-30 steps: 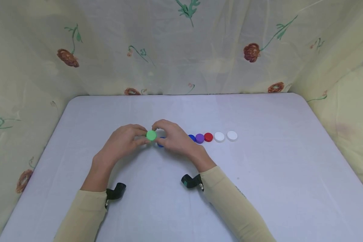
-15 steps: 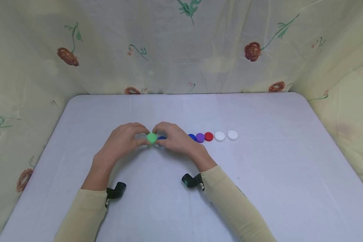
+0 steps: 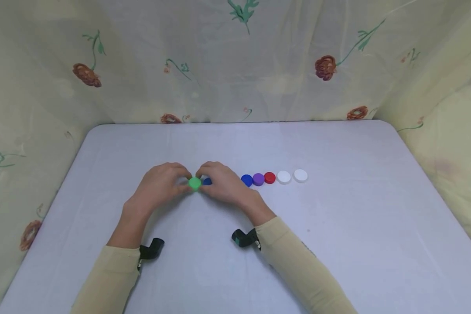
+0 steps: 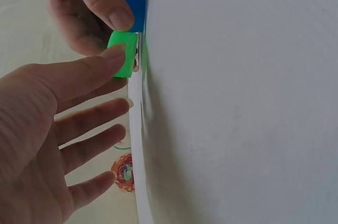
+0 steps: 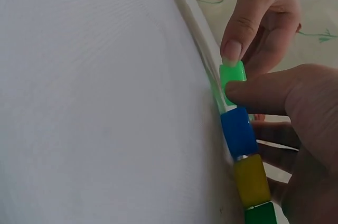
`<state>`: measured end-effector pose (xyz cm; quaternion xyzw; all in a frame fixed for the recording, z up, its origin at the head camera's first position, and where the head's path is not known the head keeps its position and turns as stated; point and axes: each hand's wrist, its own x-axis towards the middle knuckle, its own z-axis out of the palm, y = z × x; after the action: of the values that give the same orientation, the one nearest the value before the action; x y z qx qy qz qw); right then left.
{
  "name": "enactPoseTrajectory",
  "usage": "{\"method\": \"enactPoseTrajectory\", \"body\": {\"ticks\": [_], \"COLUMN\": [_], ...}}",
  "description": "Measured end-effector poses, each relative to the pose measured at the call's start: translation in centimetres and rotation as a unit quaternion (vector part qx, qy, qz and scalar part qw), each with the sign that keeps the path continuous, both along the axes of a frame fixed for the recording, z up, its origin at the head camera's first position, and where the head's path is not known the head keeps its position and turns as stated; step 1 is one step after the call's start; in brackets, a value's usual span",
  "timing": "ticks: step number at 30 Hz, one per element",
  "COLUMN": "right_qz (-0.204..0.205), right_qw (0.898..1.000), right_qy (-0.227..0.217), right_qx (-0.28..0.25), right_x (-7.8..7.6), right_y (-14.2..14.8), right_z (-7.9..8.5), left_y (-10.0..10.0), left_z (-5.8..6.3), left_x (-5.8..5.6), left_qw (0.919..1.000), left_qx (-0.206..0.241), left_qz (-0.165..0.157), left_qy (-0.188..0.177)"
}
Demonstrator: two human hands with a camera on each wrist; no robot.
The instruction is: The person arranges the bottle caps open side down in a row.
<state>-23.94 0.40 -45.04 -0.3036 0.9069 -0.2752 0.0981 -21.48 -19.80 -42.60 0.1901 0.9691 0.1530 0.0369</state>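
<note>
A light green round plastic cap [image 3: 194,183] is pinched from the left by my left hand [image 3: 161,185], thumb in front and finger behind. My right hand [image 3: 224,183] pinches the same cap from the right, its thumb pressed on the near side in the right wrist view. The cap is close over the table's surface, beside a blue cap [image 5: 238,132]. A yellow cap [image 5: 252,180] and a dark green cap [image 5: 261,214] follow in the row; the right hand hides these two in the head view.
Further right, the row goes on with a blue cap [image 3: 246,180], a purple cap [image 3: 258,179], a red cap [image 3: 269,178] and two white caps, the nearer [image 3: 284,177] and the end one [image 3: 300,175]. A white table [image 3: 204,270] lies below, with a flowered curtain [image 3: 220,61] behind.
Both hands have brought the light green cap slightly down and toward me, level with the row. The other visible caps hold their places.
</note>
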Motion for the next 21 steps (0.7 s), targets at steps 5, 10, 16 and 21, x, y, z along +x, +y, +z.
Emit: {"method": "enactPoseTrajectory", "body": {"ticks": [5, 10, 16, 21], "right_qz": [-0.01, -0.019, -0.023, -0.022], "right_qw": [1.0, 0.999, 0.998, 0.998], "right_qy": [0.014, 0.03, 0.041, 0.051], "right_qx": [0.012, 0.021, 0.029, 0.023], "right_x": [0.25, 0.41, 0.51, 0.58], "right_y": [-0.21, -0.39, -0.43, -0.41], "right_z": [-0.02, -0.09, -0.23, -0.27], "left_y": [0.15, 0.31, 0.49, 0.63], "left_z": [-0.31, -0.35, -0.27, -0.11], "left_x": [0.16, 0.22, 0.35, 0.53], "left_qw": [0.9995, 0.9991, 0.9989, 0.9988], "left_qx": [-0.015, -0.026, -0.036, -0.039], "left_qz": [0.003, 0.004, 0.012, 0.019], "left_qy": [0.029, 0.034, 0.027, 0.024]}}
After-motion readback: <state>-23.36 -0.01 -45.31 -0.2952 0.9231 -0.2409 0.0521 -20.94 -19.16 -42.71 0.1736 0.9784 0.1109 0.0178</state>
